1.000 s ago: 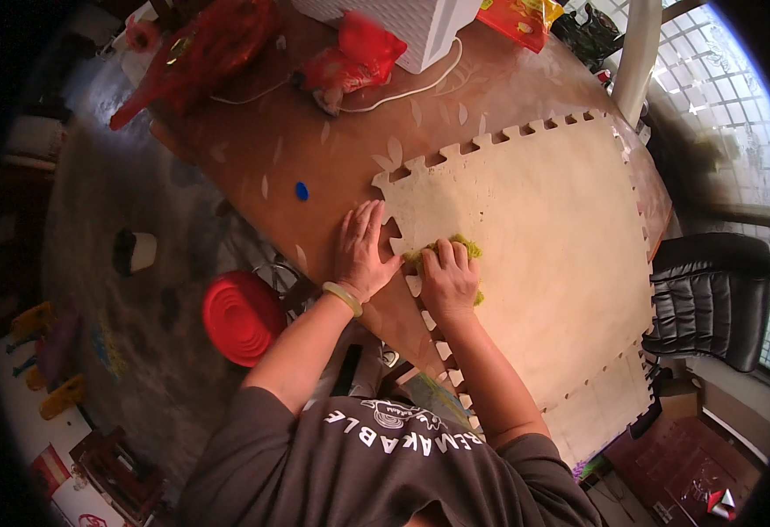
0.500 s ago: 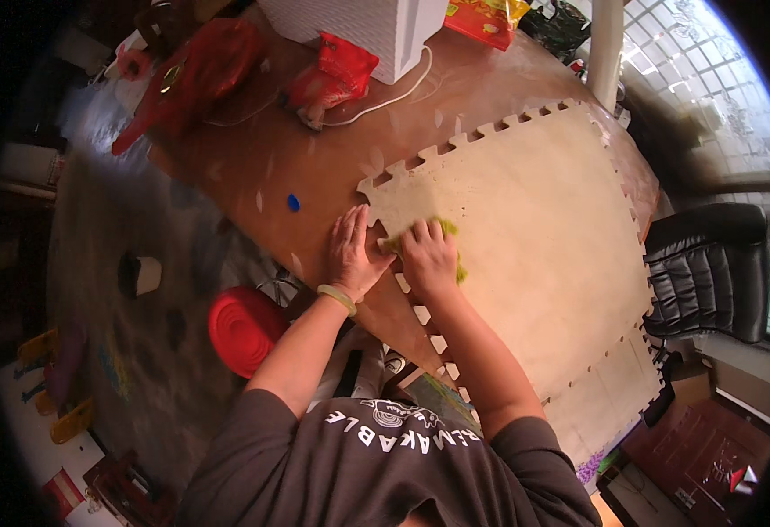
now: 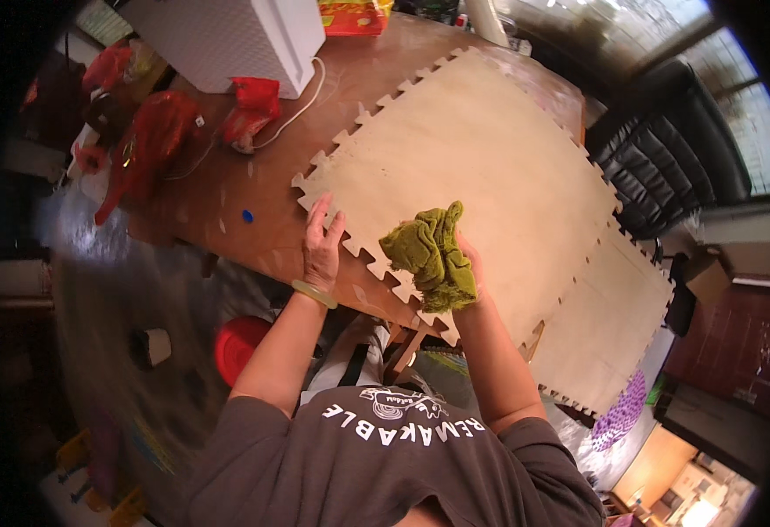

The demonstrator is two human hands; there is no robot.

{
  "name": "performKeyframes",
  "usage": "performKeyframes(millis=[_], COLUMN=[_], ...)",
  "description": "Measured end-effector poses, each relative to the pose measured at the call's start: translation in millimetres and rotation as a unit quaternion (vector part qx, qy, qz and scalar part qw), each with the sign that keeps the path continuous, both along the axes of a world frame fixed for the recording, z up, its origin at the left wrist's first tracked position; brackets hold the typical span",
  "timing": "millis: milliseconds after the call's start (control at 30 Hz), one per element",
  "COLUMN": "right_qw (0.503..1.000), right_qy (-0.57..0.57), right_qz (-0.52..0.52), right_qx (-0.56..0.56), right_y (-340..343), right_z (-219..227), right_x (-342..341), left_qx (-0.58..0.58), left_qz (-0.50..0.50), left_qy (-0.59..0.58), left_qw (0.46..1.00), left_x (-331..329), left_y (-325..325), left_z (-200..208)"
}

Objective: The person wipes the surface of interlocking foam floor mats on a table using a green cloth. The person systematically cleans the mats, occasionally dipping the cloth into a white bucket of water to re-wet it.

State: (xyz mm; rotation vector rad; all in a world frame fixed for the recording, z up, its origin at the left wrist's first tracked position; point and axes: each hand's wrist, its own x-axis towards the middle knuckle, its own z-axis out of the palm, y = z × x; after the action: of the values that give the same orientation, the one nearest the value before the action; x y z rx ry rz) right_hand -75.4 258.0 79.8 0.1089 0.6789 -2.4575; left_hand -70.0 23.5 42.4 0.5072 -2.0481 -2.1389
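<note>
A large beige foam puzzle mat (image 3: 482,149) lies over the brown table, its interlocking teeth along the edges. My right hand (image 3: 472,256) holds a crumpled olive-green cloth (image 3: 431,255) above the near left part of the mat. The cloth's face is turned up and hides most of that hand's fingers. Beside the mat's left corner is my left hand (image 3: 321,249), fingers apart and holding nothing, the fingertips at the toothed edge. A pale bangle (image 3: 315,294) circles the left wrist.
On the table's far left stand a white box (image 3: 227,44), a red packet (image 3: 251,112) and a red plastic bag (image 3: 152,140). A small blue cap (image 3: 247,216) lies left of the mat. A red stool (image 3: 240,347) is below the table, a black chair (image 3: 670,145) at the right.
My right hand has lifted the cloth off the mat and turned it face up. The left hand's fingers have spread apart. The view has shifted, with the mat's near section showing more.
</note>
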Motion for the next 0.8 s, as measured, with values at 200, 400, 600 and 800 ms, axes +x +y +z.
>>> performKeyframes(millis=[200,400,600,800], right_qw=[0.995,0.986,0.981,0.969], right_qy=[-0.035,-0.101,-0.062,-0.049], right_qz=[-0.093,-0.135,-0.156,-0.208], right_qx=[0.027,-0.002,-0.091,-0.122], right_y=[23,49,95,125], right_z=[15,32,28,28], right_x=[69,150,212,253], left_qx=[0.172,-0.046,-0.197,-0.206], left_qz=[-0.049,-0.193,-0.337,-0.426], left_qy=[0.025,0.177,0.372,0.376], left_qw=[0.983,0.964,0.842,0.797], left_x=[21,70,123,160], left_y=[92,163,211,227], left_z=[75,102,130,131])
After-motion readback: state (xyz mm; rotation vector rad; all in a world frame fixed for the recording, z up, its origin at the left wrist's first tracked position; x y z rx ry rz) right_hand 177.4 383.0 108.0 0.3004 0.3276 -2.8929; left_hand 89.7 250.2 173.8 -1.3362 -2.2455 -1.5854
